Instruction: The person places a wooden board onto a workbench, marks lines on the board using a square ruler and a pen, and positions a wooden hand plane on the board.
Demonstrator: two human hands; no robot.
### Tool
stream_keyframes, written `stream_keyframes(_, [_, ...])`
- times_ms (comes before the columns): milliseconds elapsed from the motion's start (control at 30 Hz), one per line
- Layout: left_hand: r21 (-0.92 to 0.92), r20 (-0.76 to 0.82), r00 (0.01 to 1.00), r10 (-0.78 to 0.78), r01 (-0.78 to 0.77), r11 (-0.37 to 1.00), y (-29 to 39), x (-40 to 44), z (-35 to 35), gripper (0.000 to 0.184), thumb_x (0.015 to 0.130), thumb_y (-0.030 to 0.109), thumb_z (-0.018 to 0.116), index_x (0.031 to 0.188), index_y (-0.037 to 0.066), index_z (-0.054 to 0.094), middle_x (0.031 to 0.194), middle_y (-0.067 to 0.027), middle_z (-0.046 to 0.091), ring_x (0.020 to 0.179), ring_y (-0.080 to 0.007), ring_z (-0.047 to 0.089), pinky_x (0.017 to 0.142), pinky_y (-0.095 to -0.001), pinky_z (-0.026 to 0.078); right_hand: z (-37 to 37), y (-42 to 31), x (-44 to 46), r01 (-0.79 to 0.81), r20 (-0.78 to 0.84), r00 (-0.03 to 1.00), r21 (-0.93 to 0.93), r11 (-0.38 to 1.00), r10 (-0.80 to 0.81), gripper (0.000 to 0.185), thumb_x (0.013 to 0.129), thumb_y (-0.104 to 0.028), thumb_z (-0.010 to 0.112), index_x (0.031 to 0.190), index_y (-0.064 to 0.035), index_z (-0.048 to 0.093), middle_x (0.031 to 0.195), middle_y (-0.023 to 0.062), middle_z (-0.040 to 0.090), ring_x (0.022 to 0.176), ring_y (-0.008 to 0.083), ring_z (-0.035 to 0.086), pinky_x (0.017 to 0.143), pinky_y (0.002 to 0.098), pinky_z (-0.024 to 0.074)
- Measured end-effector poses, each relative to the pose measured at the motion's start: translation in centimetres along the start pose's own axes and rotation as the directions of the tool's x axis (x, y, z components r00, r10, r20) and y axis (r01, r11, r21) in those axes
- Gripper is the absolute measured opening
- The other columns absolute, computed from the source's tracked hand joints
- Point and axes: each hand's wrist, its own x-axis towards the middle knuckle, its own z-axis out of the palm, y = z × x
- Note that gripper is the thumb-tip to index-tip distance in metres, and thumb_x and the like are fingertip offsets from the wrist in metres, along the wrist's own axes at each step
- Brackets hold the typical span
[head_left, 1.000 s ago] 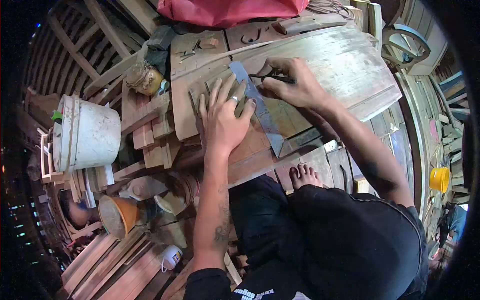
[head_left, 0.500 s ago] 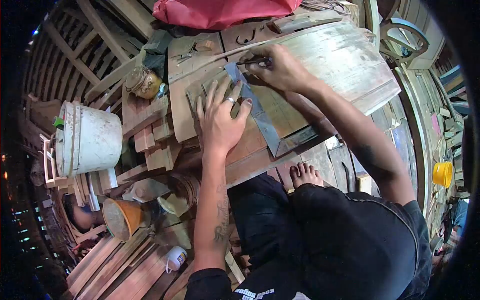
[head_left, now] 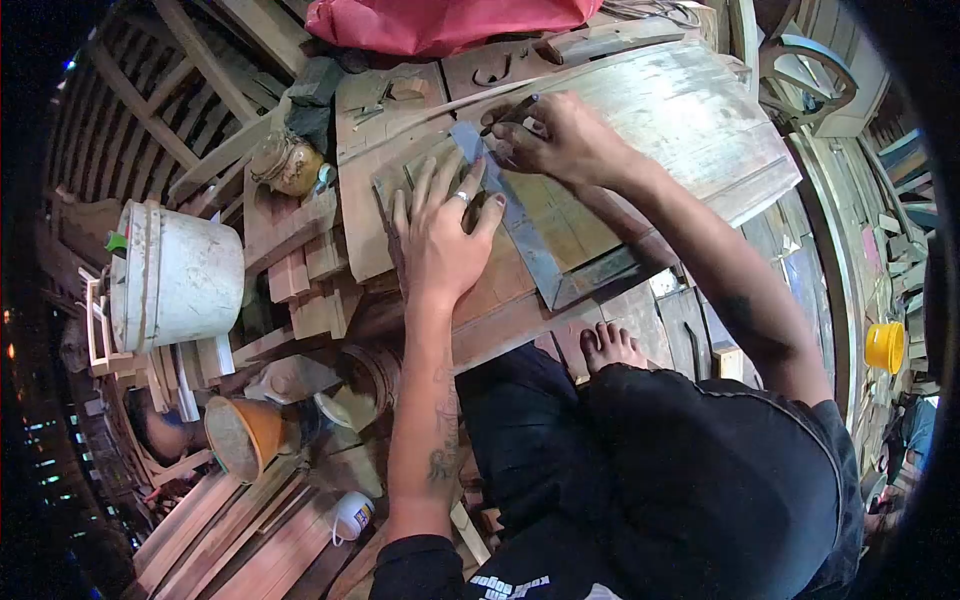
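A flat grey metal ruler (head_left: 522, 232) lies slantwise across a wooden panel (head_left: 590, 225) on the workbench. My left hand (head_left: 443, 225) rests on the wood with fingers spread, a ring on one of them; its fingertips touch or lie close to the ruler's left edge. At the ruler's far end, my right hand (head_left: 560, 140) pinches a dark pen (head_left: 515, 112), tilted, its lower tip near the ruler's right edge. Whether the tip touches the wood is hard to make out.
A red sheet (head_left: 450, 25) covers something behind the bench. Left stand a white bucket (head_left: 195, 275), a jar (head_left: 287, 165) and an orange container (head_left: 250, 438). Wood planks (head_left: 215, 530) and a small white cup (head_left: 352, 516) lie lower left. A yellow bucket (head_left: 884, 348) stands far right.
My right hand has shifted slightly, and the pen has swung from nearly level to a steeper slant with its upper end raised. My left hand and the ruler stay practically in place.
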Motion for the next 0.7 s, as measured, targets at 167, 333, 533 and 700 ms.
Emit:
stream_keyframes(167, [-0.010, 0.002, 1.000, 0.005, -0.005, 1.000, -0.2, -0.1, 0.1, 0.053, 0.100, 0.045, 0.065, 0.145, 0.019, 0.069, 0.163, -0.0071, 0.051, 0.156, -0.0314, 0.037, 0.130, -0.0586, 0.018, -0.5, -0.2, -0.4, -0.021, 0.054, 0.998, -0.043, 0.999, 0.024, 0.034, 0.102, -0.033, 0.067, 0.112, -0.0006, 0.074, 0.092, 0.0222, 0.076, 0.087, 0.0412, 0.074, 0.078, 0.0486, 0.0575])
stream_keyframes(333, [-0.002, -0.001, 1.000, 0.016, -0.016, 1.000, -0.2, -0.1, 0.0, 0.054, 0.102, 0.047, 0.065, 0.147, 0.016, 0.067, 0.165, -0.0061, 0.049, 0.157, -0.0339, 0.037, 0.130, -0.0577, 0.016, -0.1, -0.4, -0.7, -0.037, 0.024, 0.999, 0.127, 0.991, 0.034, 0.037, 0.105, -0.036, 0.064, 0.104, 0.0005, 0.072, 0.083, 0.0229, 0.073, 0.079, 0.0437, 0.071, 0.074, 0.0513, 0.0544])
stream_keyframes(533, [-0.032, -0.006, 1.000, 0.003, -0.004, 0.999, 0.0, -0.1, -0.1, 0.052, 0.100, 0.045, 0.066, 0.144, 0.019, 0.069, 0.164, -0.0050, 0.050, 0.156, -0.0299, 0.037, 0.131, -0.0578, 0.017, -0.5, -0.8, -1.4, -0.052, 0.089, 0.995, 0.054, 0.997, 0.048, 0.035, 0.106, -0.033, 0.064, 0.099, 0.0006, 0.072, 0.080, 0.0248, 0.070, 0.074, 0.0433, 0.070, 0.071, 0.0516, 0.0533])
stream_keyframes(700, [0.000, -0.010, 1.000, 0.025, -0.025, 1.000, -0.3, 0.0, 0.0, 0.052, 0.100, 0.045, 0.067, 0.145, 0.020, 0.069, 0.164, -0.0044, 0.050, 0.155, -0.0332, 0.039, 0.129, -0.0584, 0.019, -0.9, -1.6, -2.2, -0.021, 0.080, 0.997, -0.010, 1.000, 0.022, 0.027, 0.104, -0.026, 0.066, 0.105, 0.0003, 0.073, 0.085, 0.0179, 0.077, 0.081, 0.0335, 0.076, 0.076, 0.0432, 0.0582])
